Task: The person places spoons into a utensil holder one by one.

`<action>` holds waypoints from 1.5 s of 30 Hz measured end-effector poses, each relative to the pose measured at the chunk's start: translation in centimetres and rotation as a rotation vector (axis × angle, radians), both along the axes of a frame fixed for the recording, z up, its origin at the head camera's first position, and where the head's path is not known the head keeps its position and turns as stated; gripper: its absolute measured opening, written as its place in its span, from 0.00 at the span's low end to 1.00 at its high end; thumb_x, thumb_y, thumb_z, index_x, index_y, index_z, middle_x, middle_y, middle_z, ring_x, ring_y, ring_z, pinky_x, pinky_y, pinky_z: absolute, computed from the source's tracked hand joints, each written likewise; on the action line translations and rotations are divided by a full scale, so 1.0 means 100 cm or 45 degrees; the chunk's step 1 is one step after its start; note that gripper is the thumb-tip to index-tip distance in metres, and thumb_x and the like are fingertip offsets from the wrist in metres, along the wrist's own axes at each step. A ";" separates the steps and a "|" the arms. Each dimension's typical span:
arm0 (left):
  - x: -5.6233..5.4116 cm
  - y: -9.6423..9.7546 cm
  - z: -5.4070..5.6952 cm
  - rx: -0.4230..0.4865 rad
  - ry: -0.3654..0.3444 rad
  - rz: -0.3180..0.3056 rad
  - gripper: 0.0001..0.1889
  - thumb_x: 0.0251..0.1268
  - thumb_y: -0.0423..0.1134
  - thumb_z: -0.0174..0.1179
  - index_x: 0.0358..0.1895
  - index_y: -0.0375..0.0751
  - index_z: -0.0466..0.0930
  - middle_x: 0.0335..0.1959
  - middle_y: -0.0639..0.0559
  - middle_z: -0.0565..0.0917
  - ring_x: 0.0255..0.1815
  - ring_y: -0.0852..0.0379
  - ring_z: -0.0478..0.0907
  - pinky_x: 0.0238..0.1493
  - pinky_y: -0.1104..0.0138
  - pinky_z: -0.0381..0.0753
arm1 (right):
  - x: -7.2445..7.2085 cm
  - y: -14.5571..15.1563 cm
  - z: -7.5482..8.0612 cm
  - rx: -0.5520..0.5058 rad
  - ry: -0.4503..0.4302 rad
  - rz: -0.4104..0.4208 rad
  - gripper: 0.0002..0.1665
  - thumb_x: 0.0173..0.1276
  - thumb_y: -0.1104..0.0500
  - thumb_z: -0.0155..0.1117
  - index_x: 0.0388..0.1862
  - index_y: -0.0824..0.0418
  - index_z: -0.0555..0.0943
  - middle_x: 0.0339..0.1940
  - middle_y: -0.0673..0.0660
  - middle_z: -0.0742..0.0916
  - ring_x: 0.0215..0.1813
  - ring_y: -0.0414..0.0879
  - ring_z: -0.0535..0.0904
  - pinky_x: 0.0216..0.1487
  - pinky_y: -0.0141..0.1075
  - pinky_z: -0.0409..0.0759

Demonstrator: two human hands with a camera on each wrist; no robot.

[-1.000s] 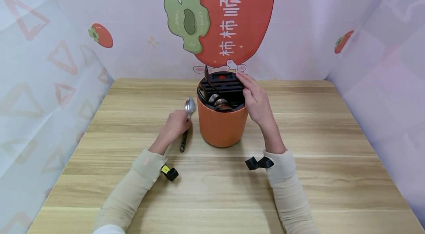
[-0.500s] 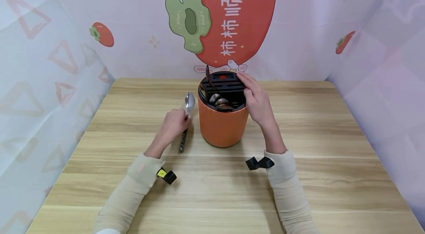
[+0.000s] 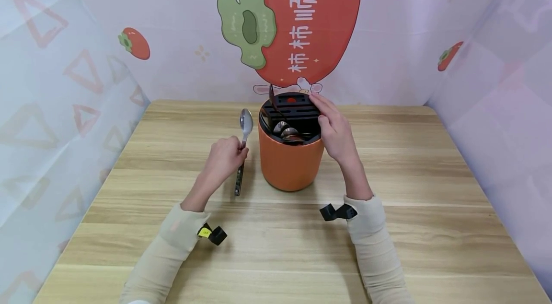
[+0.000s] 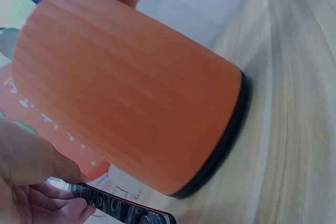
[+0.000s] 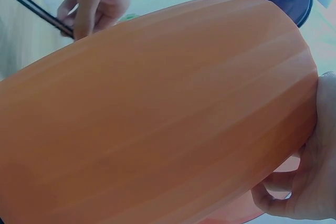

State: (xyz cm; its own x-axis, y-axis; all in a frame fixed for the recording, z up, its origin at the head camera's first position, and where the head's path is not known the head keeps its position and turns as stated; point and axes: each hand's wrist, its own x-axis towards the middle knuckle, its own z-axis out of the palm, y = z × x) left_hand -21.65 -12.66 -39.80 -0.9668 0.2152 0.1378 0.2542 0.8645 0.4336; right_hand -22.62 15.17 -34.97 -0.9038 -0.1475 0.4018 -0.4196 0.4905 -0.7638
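My left hand (image 3: 222,162) pinches a spoon (image 3: 246,122) with a silver bowl and a dark, riveted handle. The bowl points up and away; the handle end (image 4: 128,207) sticks out below the fingers. Just right of it stands an orange ribbed utensil holder (image 3: 290,167) with a black slotted top. Several spoons (image 3: 290,133) sit inside with their bowls at the front, and one dark utensil (image 3: 273,97) leans up at the back left. My right hand (image 3: 337,134) rests along the holder's right rim, fingers extended toward the back; in the right wrist view its fingertips are partly hidden by the holder.
A wooden table (image 3: 431,208) carries the holder near its back edge. Printed cloth walls (image 3: 181,21) enclose the back and both sides. A small black wrist camera (image 3: 212,234) hangs at the left cuff, another wrist camera (image 3: 338,212) at the right.
The left hand has drawn the spoon up and slightly away, so its bowl now stands higher in the view. The right hand and the holder have stayed in place.
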 end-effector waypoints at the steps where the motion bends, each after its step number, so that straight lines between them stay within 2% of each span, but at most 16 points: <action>1: 0.002 0.000 0.002 0.018 0.014 -0.002 0.13 0.67 0.35 0.59 0.22 0.38 0.76 0.16 0.52 0.75 0.17 0.58 0.69 0.19 0.70 0.66 | 0.000 0.000 0.000 0.001 0.000 0.000 0.32 0.72 0.62 0.39 0.72 0.55 0.73 0.76 0.54 0.72 0.79 0.48 0.63 0.78 0.51 0.60; 6: 0.010 0.002 0.012 0.085 0.098 -0.012 0.08 0.67 0.34 0.60 0.32 0.31 0.80 0.22 0.47 0.82 0.20 0.57 0.73 0.22 0.69 0.69 | 0.000 0.001 0.000 0.010 0.000 0.000 0.32 0.72 0.61 0.38 0.72 0.55 0.72 0.76 0.52 0.72 0.79 0.47 0.63 0.78 0.51 0.60; 13: 0.018 0.004 0.027 0.153 0.135 -0.004 0.08 0.67 0.35 0.60 0.35 0.31 0.80 0.25 0.45 0.85 0.22 0.56 0.79 0.23 0.67 0.75 | -0.001 0.000 0.001 0.009 0.013 0.003 0.31 0.72 0.61 0.39 0.72 0.55 0.72 0.76 0.52 0.72 0.79 0.47 0.63 0.78 0.51 0.60; 19: 0.026 0.007 0.038 0.197 0.170 0.011 0.08 0.67 0.35 0.60 0.37 0.30 0.81 0.28 0.42 0.88 0.27 0.51 0.85 0.30 0.60 0.83 | -0.002 -0.001 0.002 0.002 0.007 0.015 0.31 0.72 0.61 0.39 0.72 0.54 0.72 0.76 0.52 0.72 0.79 0.48 0.63 0.79 0.52 0.59; 23: 0.030 0.009 0.046 0.231 0.174 0.027 0.09 0.68 0.35 0.60 0.40 0.30 0.81 0.30 0.42 0.88 0.29 0.51 0.86 0.33 0.58 0.85 | -0.001 -0.002 0.003 0.006 0.002 0.017 0.31 0.72 0.61 0.39 0.72 0.54 0.72 0.76 0.51 0.72 0.79 0.48 0.62 0.78 0.52 0.60; 30: 0.040 0.011 0.061 0.313 0.179 0.060 0.11 0.68 0.37 0.62 0.42 0.29 0.81 0.32 0.40 0.87 0.31 0.50 0.86 0.32 0.59 0.86 | -0.001 -0.002 0.003 0.012 -0.001 0.014 0.31 0.72 0.60 0.39 0.72 0.54 0.72 0.76 0.53 0.72 0.79 0.48 0.62 0.78 0.53 0.60; 35: 0.046 0.011 0.068 0.349 0.268 0.061 0.11 0.67 0.37 0.63 0.42 0.29 0.81 0.32 0.40 0.88 0.32 0.49 0.87 0.33 0.58 0.87 | 0.000 -0.002 0.002 0.016 -0.011 0.010 0.31 0.72 0.60 0.39 0.72 0.54 0.72 0.76 0.52 0.72 0.79 0.48 0.62 0.78 0.53 0.59; 39: 0.050 0.012 0.074 0.390 0.356 0.038 0.10 0.66 0.36 0.64 0.41 0.29 0.81 0.31 0.40 0.88 0.32 0.49 0.87 0.33 0.58 0.87 | 0.001 -0.001 0.002 0.021 -0.009 0.007 0.31 0.72 0.61 0.39 0.72 0.55 0.72 0.76 0.51 0.71 0.79 0.48 0.62 0.79 0.52 0.59; 45: 0.055 0.015 0.084 0.450 0.439 0.002 0.10 0.66 0.35 0.64 0.42 0.29 0.81 0.32 0.40 0.88 0.32 0.49 0.87 0.32 0.59 0.88 | 0.002 0.001 0.001 0.018 -0.010 0.001 0.31 0.72 0.61 0.39 0.73 0.55 0.72 0.77 0.52 0.71 0.79 0.48 0.62 0.79 0.52 0.59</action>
